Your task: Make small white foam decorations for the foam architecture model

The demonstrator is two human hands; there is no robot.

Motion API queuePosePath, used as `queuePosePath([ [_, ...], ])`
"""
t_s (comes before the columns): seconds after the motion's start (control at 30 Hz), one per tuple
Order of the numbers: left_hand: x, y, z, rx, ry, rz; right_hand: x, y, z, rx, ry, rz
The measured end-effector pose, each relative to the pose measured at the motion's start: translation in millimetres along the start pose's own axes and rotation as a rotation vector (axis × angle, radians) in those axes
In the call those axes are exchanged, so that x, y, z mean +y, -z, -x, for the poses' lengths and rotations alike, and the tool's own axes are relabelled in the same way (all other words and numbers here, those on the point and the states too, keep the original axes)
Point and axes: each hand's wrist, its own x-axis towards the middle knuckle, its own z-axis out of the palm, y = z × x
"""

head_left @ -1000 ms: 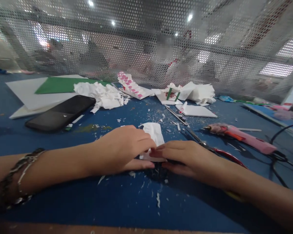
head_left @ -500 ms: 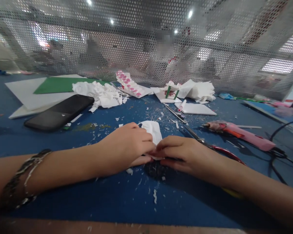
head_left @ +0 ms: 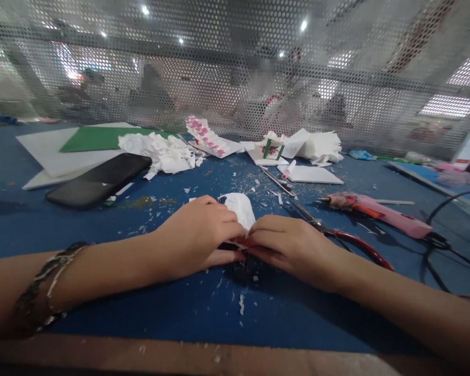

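Note:
My left hand (head_left: 198,235) and my right hand (head_left: 288,243) meet fingertip to fingertip over a small piece of white paper (head_left: 241,208) on the blue table (head_left: 203,313). Both hands have their fingers curled and pinched on the paper's near edge. The far part of the paper curls up behind my fingers; the part under them is hidden. A beaded bracelet (head_left: 43,284) sits on my left wrist. Red-handled scissors (head_left: 337,237) lie just right of my right hand.
A black phone (head_left: 97,180) lies to the left, near white and green sheets (head_left: 82,141) and crumpled white paper (head_left: 160,151). A pink glue gun (head_left: 379,211) with black cables (head_left: 442,245) is at the right. Paper scraps litter the table. A perforated metal screen (head_left: 235,68) closes the back.
My right hand's fingers went from lying flat to curled, and both hands drew closer together, pinching the paper. The view shifted slightly.

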Motion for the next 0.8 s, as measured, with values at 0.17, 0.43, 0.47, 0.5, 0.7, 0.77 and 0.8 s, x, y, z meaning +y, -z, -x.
queuePosePath([
  [0.17, 3, -2.1, -3, -0.025, 0.061, 0.022, -4, 3, 1, 0.082, 0.027, 0.099],
  [0.43, 0, -0.4, 2, -0.032, 0.101, 0.446, -4, 9, -1, -0.039, 0.193, 0.074],
  [0.47, 0, 0.0, 3, -0.028, 0.091, 0.438, -4, 10, -1, -0.061, 0.162, 0.047],
  [0.5, 0, 0.3, 4, -0.028, 0.080, 0.422, -4, 10, 0, -0.086, 0.111, 0.003],
  [0.7, -3, -2.0, 12, -0.051, 0.003, 0.319, -6, 15, 2, -0.172, -0.153, -0.206],
  [0.77, -3, -3.3, 15, -0.046, -0.063, 0.309, -8, 16, 1, -0.207, -0.076, -0.155],
  [0.8, -3, -3.8, 16, -0.035, -0.095, 0.304, -9, 15, 0, -0.215, -0.031, -0.132],
])
